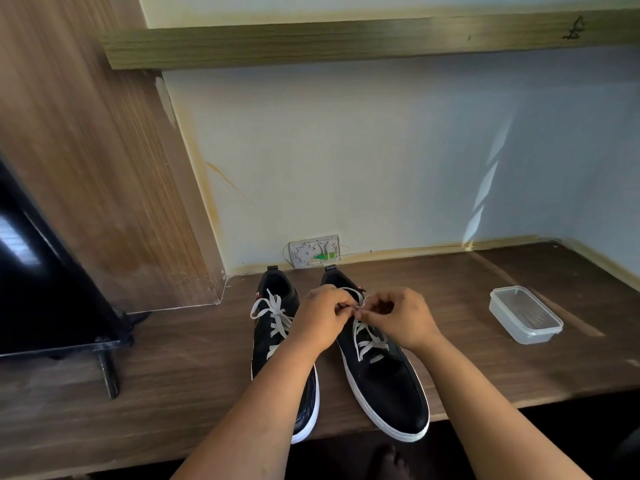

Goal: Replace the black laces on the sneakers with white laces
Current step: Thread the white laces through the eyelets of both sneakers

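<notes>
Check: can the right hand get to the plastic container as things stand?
Probably yes. The lidded plastic container sits on bare desk to the right of the right hand, nothing between; but that hand pinches the white lace and must release first.

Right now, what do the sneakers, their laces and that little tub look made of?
Sneakers: smooth black leather or a synthetic lookalike, slight sheen, white rubbery soles. White laces: flat woven fabric, matte. Tub: clear plastic, see-through walls and lid.
</notes>
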### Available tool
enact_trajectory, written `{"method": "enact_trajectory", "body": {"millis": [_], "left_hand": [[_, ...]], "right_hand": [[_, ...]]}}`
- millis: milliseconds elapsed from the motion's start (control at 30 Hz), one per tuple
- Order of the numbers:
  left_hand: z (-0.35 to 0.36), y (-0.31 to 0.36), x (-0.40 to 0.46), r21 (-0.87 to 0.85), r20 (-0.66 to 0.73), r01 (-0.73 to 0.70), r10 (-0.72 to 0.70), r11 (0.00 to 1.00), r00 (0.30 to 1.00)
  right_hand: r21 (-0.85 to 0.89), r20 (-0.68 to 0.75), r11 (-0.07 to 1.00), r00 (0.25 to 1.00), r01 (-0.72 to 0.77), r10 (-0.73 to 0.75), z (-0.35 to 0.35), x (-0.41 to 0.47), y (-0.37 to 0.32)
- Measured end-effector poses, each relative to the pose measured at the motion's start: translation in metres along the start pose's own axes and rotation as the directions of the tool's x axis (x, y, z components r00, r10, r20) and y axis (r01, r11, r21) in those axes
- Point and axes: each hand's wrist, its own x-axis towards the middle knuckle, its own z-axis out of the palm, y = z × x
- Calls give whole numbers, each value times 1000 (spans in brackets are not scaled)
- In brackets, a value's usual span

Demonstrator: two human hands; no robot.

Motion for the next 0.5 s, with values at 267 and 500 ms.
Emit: {"method": "enact_trajectory", "body": {"millis": [267, 500], "left_hand": [[-2, -1, -1, 28, 10, -9, 9, 1000, 1000], [-4, -1, -1, 50, 7, -59, 58, 997, 998]], "right_hand": [[-104, -32, 989, 994, -105, 103, 18, -2, -5], [-92, -100, 982, 983, -166, 157, 22, -3, -8]]}}
